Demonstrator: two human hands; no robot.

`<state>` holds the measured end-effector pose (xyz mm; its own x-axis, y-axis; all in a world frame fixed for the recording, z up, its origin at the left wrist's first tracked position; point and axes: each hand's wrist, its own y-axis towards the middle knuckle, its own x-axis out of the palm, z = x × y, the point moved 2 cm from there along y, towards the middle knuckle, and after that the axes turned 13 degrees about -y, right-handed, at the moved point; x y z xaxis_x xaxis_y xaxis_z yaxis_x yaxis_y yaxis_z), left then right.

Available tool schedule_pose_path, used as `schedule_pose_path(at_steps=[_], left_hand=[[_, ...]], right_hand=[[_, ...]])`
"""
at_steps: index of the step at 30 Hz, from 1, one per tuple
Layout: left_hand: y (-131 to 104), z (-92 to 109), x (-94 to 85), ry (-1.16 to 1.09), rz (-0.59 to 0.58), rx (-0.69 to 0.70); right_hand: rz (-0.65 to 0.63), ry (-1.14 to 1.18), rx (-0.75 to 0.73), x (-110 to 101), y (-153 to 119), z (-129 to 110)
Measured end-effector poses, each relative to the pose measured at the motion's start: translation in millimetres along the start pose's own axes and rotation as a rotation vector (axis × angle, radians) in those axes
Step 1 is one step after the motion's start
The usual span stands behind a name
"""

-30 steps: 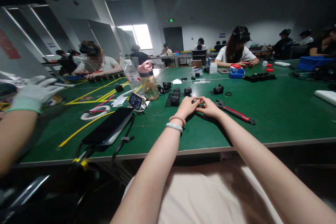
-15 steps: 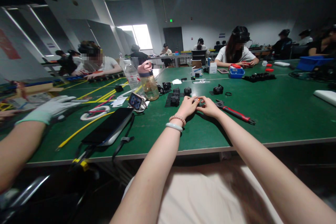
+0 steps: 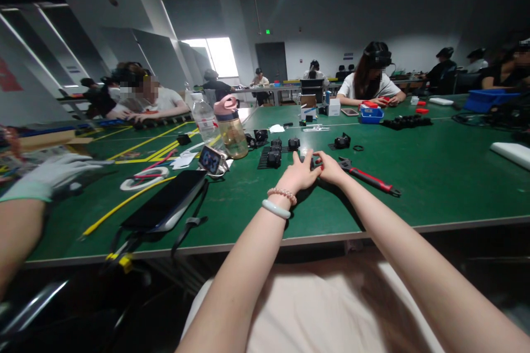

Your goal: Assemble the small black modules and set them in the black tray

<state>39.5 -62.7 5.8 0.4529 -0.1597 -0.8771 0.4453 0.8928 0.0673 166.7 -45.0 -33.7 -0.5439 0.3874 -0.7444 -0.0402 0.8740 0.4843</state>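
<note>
Over the table, my left hand [image 3: 300,172] has its fingers stretched and spread, with the thumb touching or close to the right hand's fingertips. My right hand [image 3: 332,169] is bent in a pinch around a small dark piece, mostly hidden by the fingers. Just right of that hand lies an adjustable wrench [image 3: 368,177] with a red and black handle. Several small black box-like parts [image 3: 274,158] stand on black finned pieces left of and beyond my left hand. Farther off sit another black part [image 3: 342,142] and a black ring [image 3: 358,148].
A dark tablet-like device [image 3: 165,201] with straps lies left on the green table [image 3: 244,215]. Near it are a small clock display [image 3: 210,160], a pink-lidded bottle [image 3: 232,135], a clear bottle [image 3: 203,118] and a yellow cable [image 3: 128,207]. A co-worker's gloved hand [image 3: 53,174] reaches in at left.
My left hand's fingers have opened and spread from a pinch against the right hand's. My right hand stays nearly in place. The co-worker's gloved hand shifts left, and the view turns slightly.
</note>
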Motion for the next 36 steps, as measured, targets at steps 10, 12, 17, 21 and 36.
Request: schedule_pose_path(at_steps=[10, 12, 17, 21, 36], left_hand=[[-7, 10, 9.5, 0.058, -0.128, -0.178], [-9, 10, 8.7, 0.063, -0.138, -0.213], [-10, 10, 8.2, 0.092, -0.186, -0.242], [-6, 7, 12.9, 0.111, -0.183, -0.226], [10, -10, 14.5, 0.089, -0.068, -0.141]], right_hand=[[-0.096, 0.133, 0.051, 3, 2, 3], [-0.092, 0.123, 0.059, 3, 2, 3], [-0.089, 0.124, 0.053, 3, 1, 3], [-0.081, 0.109, 0.068, 5, 2, 6], [-0.038, -0.001, 0.058, 0, -2, 1]])
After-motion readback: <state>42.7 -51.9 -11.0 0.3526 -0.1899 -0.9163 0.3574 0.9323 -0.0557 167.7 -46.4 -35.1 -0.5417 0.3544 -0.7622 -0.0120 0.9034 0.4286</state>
